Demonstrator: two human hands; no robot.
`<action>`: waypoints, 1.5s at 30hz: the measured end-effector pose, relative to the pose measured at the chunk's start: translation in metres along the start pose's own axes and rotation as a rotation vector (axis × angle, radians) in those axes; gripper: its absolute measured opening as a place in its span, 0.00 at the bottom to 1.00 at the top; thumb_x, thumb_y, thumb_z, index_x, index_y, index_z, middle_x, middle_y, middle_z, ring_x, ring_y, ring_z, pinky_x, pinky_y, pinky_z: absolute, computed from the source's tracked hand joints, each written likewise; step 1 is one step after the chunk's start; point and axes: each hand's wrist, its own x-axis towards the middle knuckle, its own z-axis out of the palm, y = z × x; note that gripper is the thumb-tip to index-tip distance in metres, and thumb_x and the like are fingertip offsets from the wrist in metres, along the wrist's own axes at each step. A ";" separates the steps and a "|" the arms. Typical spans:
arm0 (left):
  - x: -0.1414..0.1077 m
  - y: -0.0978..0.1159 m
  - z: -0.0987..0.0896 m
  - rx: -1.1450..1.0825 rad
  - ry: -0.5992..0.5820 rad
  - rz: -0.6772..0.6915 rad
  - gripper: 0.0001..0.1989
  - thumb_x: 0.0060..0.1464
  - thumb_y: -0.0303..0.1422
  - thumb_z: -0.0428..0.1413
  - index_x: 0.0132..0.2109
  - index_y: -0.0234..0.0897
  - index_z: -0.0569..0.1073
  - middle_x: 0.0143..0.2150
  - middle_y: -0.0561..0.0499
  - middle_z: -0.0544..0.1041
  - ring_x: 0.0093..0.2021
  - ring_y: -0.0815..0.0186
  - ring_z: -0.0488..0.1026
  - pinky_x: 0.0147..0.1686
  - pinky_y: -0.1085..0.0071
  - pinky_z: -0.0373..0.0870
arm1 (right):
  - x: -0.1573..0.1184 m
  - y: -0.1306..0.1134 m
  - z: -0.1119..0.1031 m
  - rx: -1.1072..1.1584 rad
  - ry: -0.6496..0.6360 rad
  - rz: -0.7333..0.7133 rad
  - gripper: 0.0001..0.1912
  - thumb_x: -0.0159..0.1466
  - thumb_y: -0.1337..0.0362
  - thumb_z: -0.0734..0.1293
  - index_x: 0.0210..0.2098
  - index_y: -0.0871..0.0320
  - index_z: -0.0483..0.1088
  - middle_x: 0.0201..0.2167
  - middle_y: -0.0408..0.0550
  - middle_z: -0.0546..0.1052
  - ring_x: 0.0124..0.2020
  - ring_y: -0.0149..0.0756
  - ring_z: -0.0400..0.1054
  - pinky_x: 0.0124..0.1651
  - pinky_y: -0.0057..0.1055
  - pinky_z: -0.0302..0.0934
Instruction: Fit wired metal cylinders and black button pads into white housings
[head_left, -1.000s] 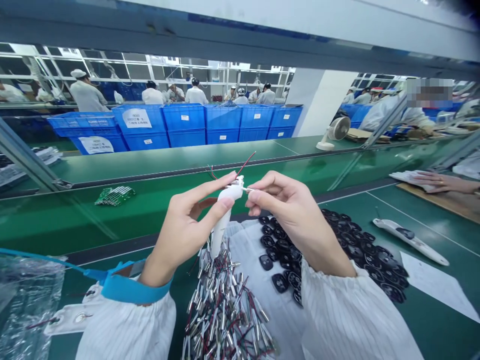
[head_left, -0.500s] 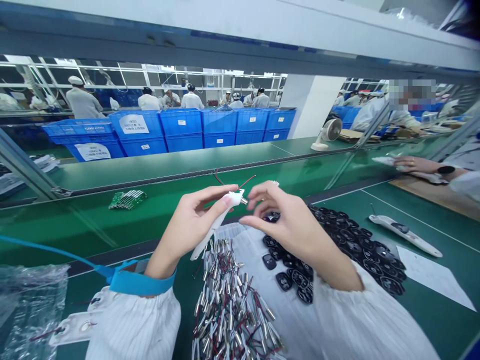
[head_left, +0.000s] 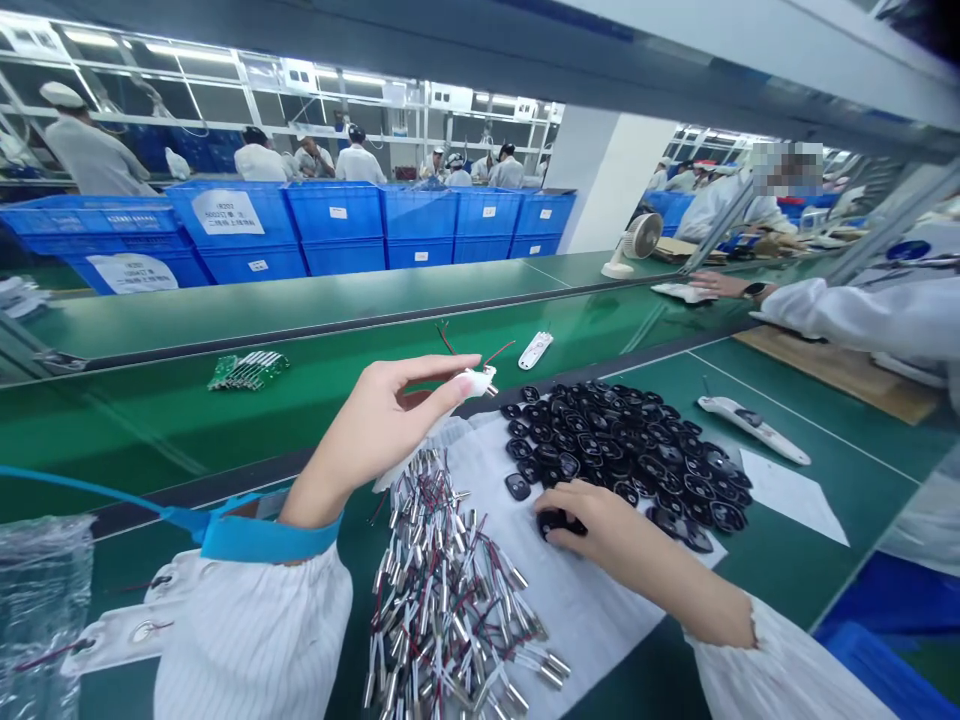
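Note:
My left hand (head_left: 386, 420) is closed around a white plastic housing (head_left: 475, 384) with a small metal cylinder at its tip and thin red and dark wires sticking up; its lower part is mostly behind the hand. Down on the white sheet, my right hand (head_left: 604, 525) has its fingers and thumb around a black rounded plastic cover (head_left: 556, 521), partly hidden by the fingers. A heap of similar black covers (head_left: 622, 440) lies just beyond it. Between my arms is a pile of small metal motors (head_left: 457, 590) with red and white leads.
On the green belt lie circuit boards (head_left: 247, 370) and a white housing (head_left: 535, 350). A white device (head_left: 754, 428) and a paper sheet (head_left: 795, 490) are at right. A co-worker's hand (head_left: 716, 285) touches a white part. A blue strap with a cord (head_left: 270, 535) circles my left wrist.
My right hand has left the white housing and come down onto a black cover. My left hand still holds the housing. A white housing now shows on the belt; the co-worker's hand has reached farther out.

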 end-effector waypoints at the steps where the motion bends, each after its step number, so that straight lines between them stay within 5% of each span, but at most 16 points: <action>1: 0.000 0.000 0.001 0.010 -0.006 0.001 0.13 0.62 0.41 0.64 0.51 0.44 0.84 0.51 0.53 0.84 0.52 0.58 0.81 0.51 0.70 0.80 | 0.000 -0.001 -0.001 0.024 0.003 -0.014 0.11 0.66 0.71 0.68 0.45 0.55 0.80 0.44 0.49 0.81 0.46 0.46 0.75 0.48 0.38 0.68; 5: -0.002 0.004 0.001 0.025 -0.032 0.010 0.12 0.62 0.42 0.64 0.51 0.47 0.84 0.53 0.54 0.83 0.55 0.58 0.80 0.54 0.68 0.79 | 0.008 -0.010 -0.017 0.249 0.164 -0.054 0.12 0.69 0.63 0.66 0.48 0.54 0.79 0.39 0.48 0.83 0.36 0.41 0.77 0.41 0.35 0.69; 11: -0.006 0.008 -0.001 0.039 0.060 0.045 0.14 0.61 0.41 0.64 0.52 0.46 0.84 0.53 0.53 0.83 0.55 0.57 0.80 0.51 0.69 0.80 | 0.049 -0.060 -0.063 0.800 0.451 -0.133 0.16 0.61 0.59 0.72 0.48 0.55 0.75 0.46 0.50 0.82 0.38 0.41 0.82 0.47 0.36 0.74; 19: -0.010 0.010 -0.015 -0.027 0.328 0.122 0.15 0.62 0.39 0.63 0.54 0.43 0.83 0.51 0.50 0.84 0.50 0.56 0.82 0.45 0.70 0.82 | 0.069 -0.121 -0.075 1.100 0.458 -0.461 0.17 0.62 0.61 0.75 0.50 0.53 0.75 0.47 0.47 0.83 0.45 0.39 0.81 0.51 0.34 0.76; 25: -0.014 0.013 -0.013 -0.015 0.335 0.198 0.12 0.64 0.35 0.62 0.53 0.52 0.83 0.53 0.54 0.83 0.52 0.60 0.81 0.53 0.69 0.80 | 0.072 -0.116 -0.071 1.070 0.549 -0.586 0.12 0.64 0.65 0.75 0.47 0.48 0.77 0.47 0.41 0.81 0.42 0.31 0.80 0.46 0.24 0.76; 33: -0.007 0.019 0.009 -0.071 0.483 0.006 0.11 0.60 0.38 0.65 0.50 0.47 0.85 0.48 0.53 0.85 0.49 0.58 0.83 0.46 0.71 0.84 | 0.084 -0.102 -0.062 0.750 0.871 -0.766 0.13 0.66 0.71 0.73 0.47 0.49 0.76 0.53 0.46 0.76 0.54 0.38 0.75 0.54 0.34 0.75; 37: -0.008 0.019 0.012 -0.100 0.519 -0.023 0.11 0.57 0.40 0.67 0.47 0.46 0.86 0.47 0.51 0.85 0.46 0.55 0.84 0.46 0.67 0.85 | 0.084 -0.102 -0.061 0.517 0.976 -0.773 0.13 0.67 0.74 0.71 0.46 0.49 0.75 0.55 0.49 0.76 0.50 0.38 0.78 0.53 0.40 0.76; 45: -0.011 0.018 0.012 -0.148 0.489 -0.035 0.09 0.57 0.40 0.67 0.44 0.45 0.86 0.45 0.50 0.85 0.44 0.55 0.84 0.41 0.67 0.87 | 0.085 -0.101 -0.060 0.311 1.131 -0.857 0.16 0.65 0.77 0.72 0.44 0.49 0.78 0.48 0.49 0.77 0.45 0.37 0.78 0.46 0.35 0.78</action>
